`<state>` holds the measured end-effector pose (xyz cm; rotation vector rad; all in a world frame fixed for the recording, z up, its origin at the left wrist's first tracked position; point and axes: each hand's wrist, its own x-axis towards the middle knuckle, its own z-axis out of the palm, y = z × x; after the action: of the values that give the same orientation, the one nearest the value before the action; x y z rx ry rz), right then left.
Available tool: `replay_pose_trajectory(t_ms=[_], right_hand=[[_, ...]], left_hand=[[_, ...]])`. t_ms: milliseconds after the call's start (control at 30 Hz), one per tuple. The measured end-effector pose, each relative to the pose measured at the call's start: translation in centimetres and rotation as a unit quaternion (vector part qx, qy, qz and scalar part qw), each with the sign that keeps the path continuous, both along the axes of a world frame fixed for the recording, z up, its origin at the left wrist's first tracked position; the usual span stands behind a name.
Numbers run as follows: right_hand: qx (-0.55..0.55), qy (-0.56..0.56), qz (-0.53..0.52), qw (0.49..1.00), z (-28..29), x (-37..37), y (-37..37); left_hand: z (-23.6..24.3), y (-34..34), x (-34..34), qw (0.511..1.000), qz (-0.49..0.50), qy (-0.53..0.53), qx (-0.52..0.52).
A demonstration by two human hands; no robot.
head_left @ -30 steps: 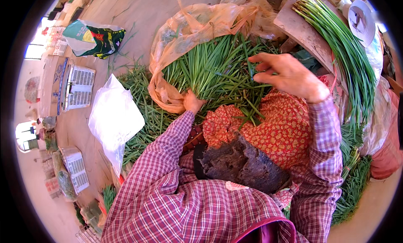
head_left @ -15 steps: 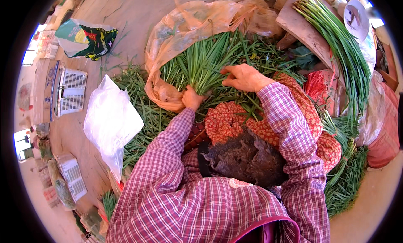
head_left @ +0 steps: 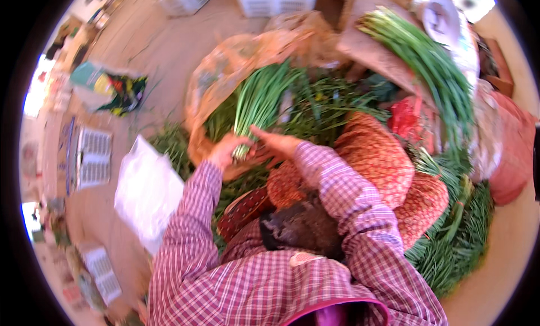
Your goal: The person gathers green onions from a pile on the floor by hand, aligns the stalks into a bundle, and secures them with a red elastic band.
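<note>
At the left grip (head_left: 225, 149), fingers are closed round the lower stems of a green bunch (head_left: 260, 101), whose leaves point away from the person, over the bag's mouth. Just right of it, the right grip (head_left: 279, 144) looks apart, its fingers stretched toward the stem ends; blur hides whether they press there. The step in hand seems to be neatening the bunch, and the next move would call for a steady left hold while the right works at the ends. Beyond both grips, the orange bag (head_left: 194, 129) rises in a soft curved rim that could snag leaves swung left. Right of the bunch lie loose greens (head_left: 323, 109), and nearer, red cloth (head_left: 377, 157) over the knees. Farther right, a surface (head_left: 360, 47) carries long stalks (head_left: 439, 78), its edge limiting wide sweeps. Left of the grips sits a white sheet (head_left: 147, 194); floor (head_left: 169, 50) past the bag seems the roomiest direction.
</note>
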<state>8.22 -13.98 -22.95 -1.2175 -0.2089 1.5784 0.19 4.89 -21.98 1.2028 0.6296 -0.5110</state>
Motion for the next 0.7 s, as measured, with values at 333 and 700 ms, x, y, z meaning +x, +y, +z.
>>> replay_pose_trajectory(t_ms=[333, 700], right_hand=[[-0.151, 0.022, -0.232, 0.961, -1.4, 1.8, -2.2], [-0.136, 0.053, -0.243, 0.959, -5.4, 2.3, -2.5]], left_hand=[[-3.2, -5.8, 0.8, 0.982, 0.041, 0.011, -0.183], [-4.4, -4.9, 0.6, 0.96, 0.1, -0.019, -0.259]])
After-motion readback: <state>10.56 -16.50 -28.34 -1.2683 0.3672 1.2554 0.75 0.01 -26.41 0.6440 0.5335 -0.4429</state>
